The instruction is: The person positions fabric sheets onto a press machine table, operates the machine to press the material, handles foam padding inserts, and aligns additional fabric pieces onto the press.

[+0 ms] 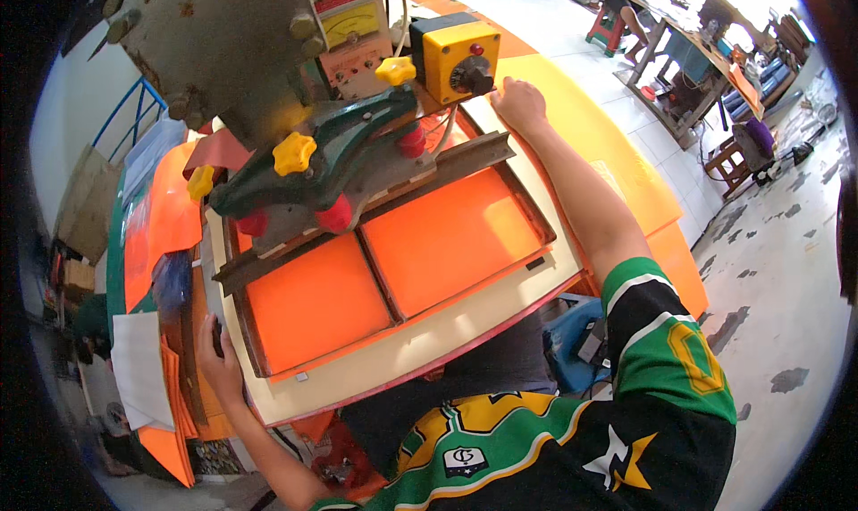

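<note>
The green press bracket point(353, 128) looks like painted metal, its 3 knobs point(295, 153) smooth plastic. Below the bracket lies smooth orange sheeting point(447, 243); beside it, a glossy control box point(444, 64).

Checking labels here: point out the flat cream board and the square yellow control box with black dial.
Flat cream board point(431, 336), head view: bare strip along its near edge.
Square yellow control box point(444, 57), head view: yellow front face, beside the dial.

Black-green-yellow jersey point(554, 448); striped short sleeve point(651, 319); star point(618, 458); shield badge point(465, 461).
</note>
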Demonstrator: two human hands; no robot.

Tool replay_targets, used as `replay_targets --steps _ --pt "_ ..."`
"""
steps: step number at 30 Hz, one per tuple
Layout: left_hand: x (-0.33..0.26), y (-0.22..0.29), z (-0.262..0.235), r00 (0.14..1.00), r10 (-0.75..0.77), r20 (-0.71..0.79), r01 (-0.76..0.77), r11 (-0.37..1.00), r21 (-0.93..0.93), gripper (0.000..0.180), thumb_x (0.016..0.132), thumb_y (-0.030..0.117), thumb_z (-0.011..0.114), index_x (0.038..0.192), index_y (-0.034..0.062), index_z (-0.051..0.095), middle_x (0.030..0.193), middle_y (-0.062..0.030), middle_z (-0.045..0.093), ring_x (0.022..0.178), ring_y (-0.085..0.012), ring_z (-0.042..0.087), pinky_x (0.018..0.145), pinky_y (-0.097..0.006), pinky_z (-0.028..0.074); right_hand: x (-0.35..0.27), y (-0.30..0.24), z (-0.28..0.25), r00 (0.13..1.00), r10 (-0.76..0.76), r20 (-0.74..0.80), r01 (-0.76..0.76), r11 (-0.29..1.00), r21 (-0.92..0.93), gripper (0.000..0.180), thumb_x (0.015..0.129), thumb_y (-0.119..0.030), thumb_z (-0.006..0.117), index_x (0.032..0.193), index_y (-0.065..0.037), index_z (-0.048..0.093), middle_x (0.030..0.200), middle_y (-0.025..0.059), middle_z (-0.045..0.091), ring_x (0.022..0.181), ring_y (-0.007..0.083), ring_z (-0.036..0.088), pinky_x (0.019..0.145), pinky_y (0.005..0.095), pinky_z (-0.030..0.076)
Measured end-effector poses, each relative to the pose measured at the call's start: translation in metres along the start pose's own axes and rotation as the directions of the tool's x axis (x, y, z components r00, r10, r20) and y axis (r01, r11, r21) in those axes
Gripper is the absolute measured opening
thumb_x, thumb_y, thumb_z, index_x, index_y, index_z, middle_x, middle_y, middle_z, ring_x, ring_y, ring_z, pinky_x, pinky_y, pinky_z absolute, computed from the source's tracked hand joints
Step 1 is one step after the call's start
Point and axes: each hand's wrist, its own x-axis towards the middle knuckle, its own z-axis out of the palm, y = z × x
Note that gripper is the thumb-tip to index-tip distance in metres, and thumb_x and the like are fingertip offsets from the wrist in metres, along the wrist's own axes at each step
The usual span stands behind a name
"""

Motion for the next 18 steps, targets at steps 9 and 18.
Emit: replay_targets --steps 9,18 --pt "-0.002 -0.011 0.003 1.0 -0.01 0.015 0.011 1.0 -0.014 0.034 0.096 0.012 0.053 0.128 -0.0002 0.058 0.131 -0.0183 0.058 0.125 -0.0326 0.053 0.104 -0.041 0.04 0.002 0.006 0.001 0.998 0.055 0.012 -0.054 0.999 -0.003 0.022 0.092 -0.021 0.051 0.096 -0.001 0.061 0.081 0.0204 0.069 0.078 0.0371 0.069 0.073 0.0473 0.054" --pt "0.003 0.0 0.0 0.999 -0.04 0.017 0.041 0.997 -0.062 0.034 0.097 0.013 0.052 0.126 -0.0018 0.058 0.129 -0.0182 0.059 0.122 -0.0322 0.055 0.103 -0.04 0.041 0.0 -0.001 -0.012 0.994 -0.035 0.102 0.026 0.996 0.091 0.027 0.091 -0.024 0.056 0.112 -0.007 0.06 0.101 0.0173 0.066 0.092 0.0363 0.067 0.08 0.0461 0.053"
